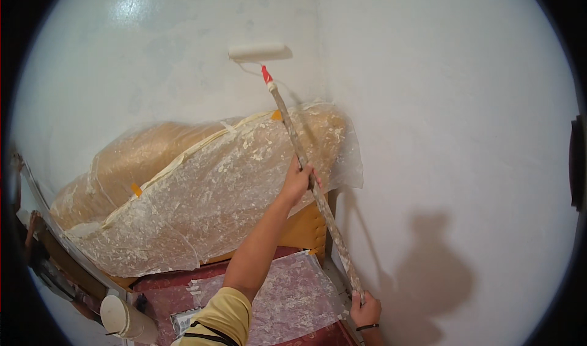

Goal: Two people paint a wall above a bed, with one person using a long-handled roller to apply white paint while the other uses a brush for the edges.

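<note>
A paint roller with a white sleeve (257,52) rests against the pale wall near the corner. Its red handle (266,74) is fixed to the end of a long, paint-spattered wooden pole (331,222). Around the middle of that pole my left hand (298,179) is closed, its arm stretched forward in a yellow sleeve. Lower down, my right hand (365,309), with a dark band at the wrist, grips the pole's near end. The pole slants up and leftward from my right hand to the roller.
Under the roller, a headboard is wrapped in paint-flecked plastic sheeting (202,187). Spattered plastic (293,297) covers a dark red surface below. A white bucket (125,321) stands at lower left, beside a mirror-like panel (46,205). The right wall (452,132) runs close to my right hand.
</note>
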`<state>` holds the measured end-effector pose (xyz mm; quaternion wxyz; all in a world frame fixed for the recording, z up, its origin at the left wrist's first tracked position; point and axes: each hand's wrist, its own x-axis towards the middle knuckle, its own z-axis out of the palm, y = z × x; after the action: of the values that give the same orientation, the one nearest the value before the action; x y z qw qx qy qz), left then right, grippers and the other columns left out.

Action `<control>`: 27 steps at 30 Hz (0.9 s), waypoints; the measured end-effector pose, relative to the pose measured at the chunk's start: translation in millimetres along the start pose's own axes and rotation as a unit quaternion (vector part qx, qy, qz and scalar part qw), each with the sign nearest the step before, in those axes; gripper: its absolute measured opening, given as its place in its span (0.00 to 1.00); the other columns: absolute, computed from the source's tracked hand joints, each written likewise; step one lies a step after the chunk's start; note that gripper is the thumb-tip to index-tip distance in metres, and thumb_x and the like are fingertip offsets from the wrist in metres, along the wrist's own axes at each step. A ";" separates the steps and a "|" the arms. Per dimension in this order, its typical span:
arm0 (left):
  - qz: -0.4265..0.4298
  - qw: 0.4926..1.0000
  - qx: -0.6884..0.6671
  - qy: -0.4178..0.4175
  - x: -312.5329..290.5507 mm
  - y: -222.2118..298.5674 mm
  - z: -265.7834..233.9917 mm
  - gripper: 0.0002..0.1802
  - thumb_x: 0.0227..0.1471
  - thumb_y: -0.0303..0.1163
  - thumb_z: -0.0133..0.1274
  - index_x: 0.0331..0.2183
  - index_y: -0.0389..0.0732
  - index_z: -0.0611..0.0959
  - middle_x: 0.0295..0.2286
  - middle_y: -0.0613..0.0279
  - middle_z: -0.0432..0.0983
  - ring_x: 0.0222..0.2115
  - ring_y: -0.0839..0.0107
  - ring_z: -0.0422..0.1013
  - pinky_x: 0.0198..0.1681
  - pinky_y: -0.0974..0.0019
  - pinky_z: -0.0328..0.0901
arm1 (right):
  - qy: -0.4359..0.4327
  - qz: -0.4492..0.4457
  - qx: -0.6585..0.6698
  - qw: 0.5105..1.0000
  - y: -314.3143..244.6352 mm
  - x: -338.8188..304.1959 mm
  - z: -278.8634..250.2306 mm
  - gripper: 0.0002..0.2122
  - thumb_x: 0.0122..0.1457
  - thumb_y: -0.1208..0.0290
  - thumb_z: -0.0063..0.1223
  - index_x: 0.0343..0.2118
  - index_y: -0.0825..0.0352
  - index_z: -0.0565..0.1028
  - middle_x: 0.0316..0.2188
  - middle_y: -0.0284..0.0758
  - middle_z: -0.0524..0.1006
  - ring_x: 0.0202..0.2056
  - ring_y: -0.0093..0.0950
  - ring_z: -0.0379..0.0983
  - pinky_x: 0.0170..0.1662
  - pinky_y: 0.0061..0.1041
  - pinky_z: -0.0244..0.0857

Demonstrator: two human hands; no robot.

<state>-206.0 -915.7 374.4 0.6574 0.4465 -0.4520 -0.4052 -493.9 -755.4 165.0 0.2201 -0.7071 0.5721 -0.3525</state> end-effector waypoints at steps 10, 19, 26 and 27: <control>0.003 0.999 -0.042 -0.002 -32.9 -42.2 3.1 0.14 0.56 0.27 0.40 0.44 0.46 0.60 0.23 0.61 0.65 0.22 0.67 0.68 0.24 0.60 0.69 | -0.046 0.018 0.023 0.999 16.2 -27.6 -24.0 0.16 0.51 0.59 0.48 0.21 0.70 0.71 0.17 0.51 0.71 0.24 0.52 0.68 0.27 0.45 0.61; -0.070 0.992 -0.107 0.020 -68.6 -81.4 10.5 0.19 0.56 0.26 0.38 0.49 0.47 0.55 0.24 0.59 0.64 0.22 0.66 0.68 0.26 0.59 0.70 | -0.126 0.062 -0.145 0.979 74.7 -65.1 -38.3 0.19 0.52 0.52 0.43 0.32 0.66 0.73 0.25 0.48 0.75 0.27 0.49 0.71 0.31 0.46 0.64; -0.006 0.998 -0.055 0.005 -33.3 -28.1 10.9 0.16 0.55 0.24 0.37 0.46 0.44 0.56 0.24 0.58 0.64 0.21 0.65 0.68 0.23 0.60 0.70 | 0.022 -0.028 -0.093 0.995 10.5 -22.1 -38.4 0.17 0.51 0.59 0.48 0.18 0.70 0.68 0.13 0.48 0.68 0.19 0.50 0.66 0.24 0.44 0.59; 0.005 0.999 -0.040 0.009 -24.0 -15.4 9.2 0.16 0.55 0.24 0.37 0.45 0.43 0.56 0.24 0.59 0.64 0.20 0.66 0.68 0.23 0.61 0.70 | 0.026 -0.028 -0.098 0.994 2.3 -15.0 -36.9 0.17 0.52 0.59 0.47 0.18 0.71 0.67 0.12 0.48 0.67 0.19 0.51 0.66 0.23 0.44 0.58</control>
<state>-223.1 -899.5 355.9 0.6808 0.4216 -0.4315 -0.4155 -524.6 -738.1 183.8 0.1251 -0.7313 0.5895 -0.3195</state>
